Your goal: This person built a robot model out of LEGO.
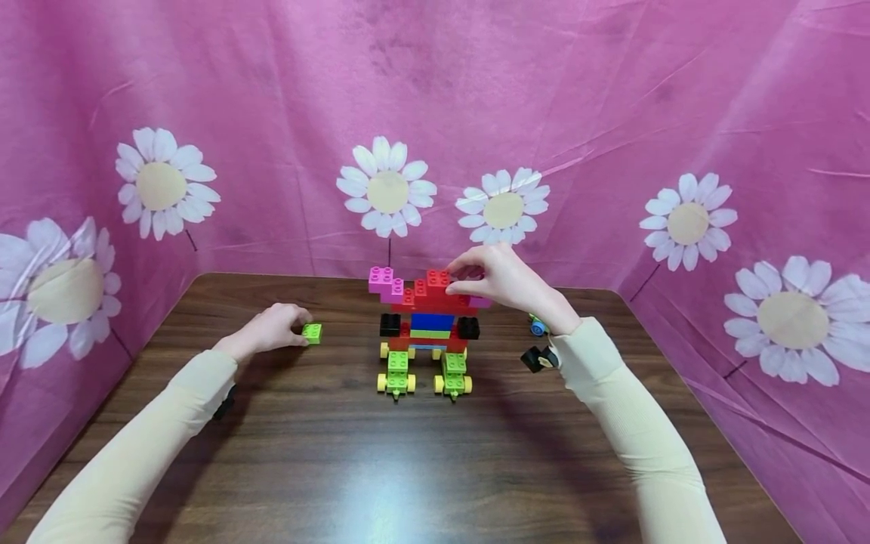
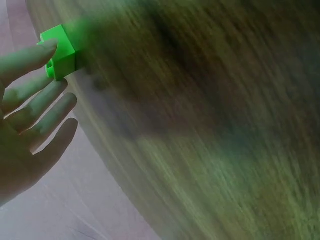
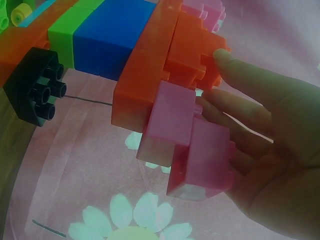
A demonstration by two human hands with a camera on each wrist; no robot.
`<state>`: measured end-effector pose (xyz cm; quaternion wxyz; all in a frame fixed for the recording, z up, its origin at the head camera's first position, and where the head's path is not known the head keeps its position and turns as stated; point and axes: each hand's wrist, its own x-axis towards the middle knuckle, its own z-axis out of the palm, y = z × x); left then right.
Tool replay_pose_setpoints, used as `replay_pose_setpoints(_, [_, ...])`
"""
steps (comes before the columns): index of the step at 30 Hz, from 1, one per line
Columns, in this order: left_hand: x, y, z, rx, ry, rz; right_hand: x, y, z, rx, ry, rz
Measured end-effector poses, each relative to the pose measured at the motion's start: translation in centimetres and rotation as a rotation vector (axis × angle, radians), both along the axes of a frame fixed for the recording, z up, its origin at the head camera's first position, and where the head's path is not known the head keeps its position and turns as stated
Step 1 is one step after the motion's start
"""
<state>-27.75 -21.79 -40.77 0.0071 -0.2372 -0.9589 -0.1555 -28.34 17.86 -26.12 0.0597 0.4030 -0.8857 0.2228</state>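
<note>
A toy-brick figure stands at the table's middle on light-green wheeled bases [image 1: 397, 364] with yellow wheels. Blue bricks [image 1: 432, 323] form its centre, flanked by black bricks [image 1: 390, 325]; red and pink bricks [image 1: 381, 278] spread across the top. My right hand [image 1: 504, 278] pinches a red brick [image 1: 438, 281] at the top between thumb and fingers; the right wrist view shows the pink bricks [image 3: 207, 157] close beneath my fingers. Off to the left, my left hand [image 1: 273, 329] holds a lime-green brick [image 1: 312, 333] by thumb and fingertips, low by the table.
Beside my right forearm lie a black piece [image 1: 539, 358] and a part with a blue wheel [image 1: 537, 327], partly covered by the arm. Something dark [image 1: 224, 403] shows under my left sleeve. Pink cloth [image 1: 435, 83] with daisies hangs behind the wooden table [image 1: 326, 468].
</note>
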Motion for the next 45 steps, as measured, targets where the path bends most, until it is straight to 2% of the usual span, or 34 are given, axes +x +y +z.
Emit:
replay_pose_setpoints(9, [0.1, -0.5, -0.7, 0.016, -0.006, 0.033, -0.1, -0.1, -0.1, -0.005, 0.003, 0.015])
replay_pose_setpoints(12, [0.1, -0.6, -0.4, 0.037, -0.005, 0.040, -0.1, -0.1, -0.1, -0.004, 0.000, 0.010])
replay_pose_setpoints(14, [0.0, -0.6, 0.1, 0.064, 0.001, 0.039, -0.1, 0.0, 0.0, -0.003, 0.003, 0.012])
replay_pose_setpoints(16, [0.0, -0.5, 1.0, 0.096, 0.014, 0.033, -0.1, 0.1, 0.1, -0.003, 0.005, 0.012])
replay_pose_setpoints(20, [0.3, -0.2, 3.5, 0.161, 0.044, 0.028, -0.2, 0.2, 0.1, -0.005, 0.008, 0.019])
replay_pose_setpoints(27, [0.9, 0.8, 8.9, 0.193, 0.127, 0.036, -0.2, 0.3, -0.1, -0.014, 0.001, 0.019])
replay_pose_setpoints(32, [1.6, 2.1, 13.1, 0.223, 0.151, 0.044, -0.2, 0.3, -0.2, -0.015, -0.001, 0.019])
replay_pose_setpoints(35, [1.9, 3.0, 15.0, 0.252, 0.166, 0.040, -0.3, 0.3, -0.1, -0.012, -0.002, 0.012])
replay_pose_setpoints(40, [2.2, 5.0, 17.0, 0.283, 0.162, 0.020, -0.3, 0.3, -0.1, -0.017, -0.005, 0.011])
replay_pose_setpoints(45, [2.3, 7.2, 17.8, 0.313, 0.143, -0.027, -0.2, 0.2, -0.2, -0.021, -0.010, 0.013])
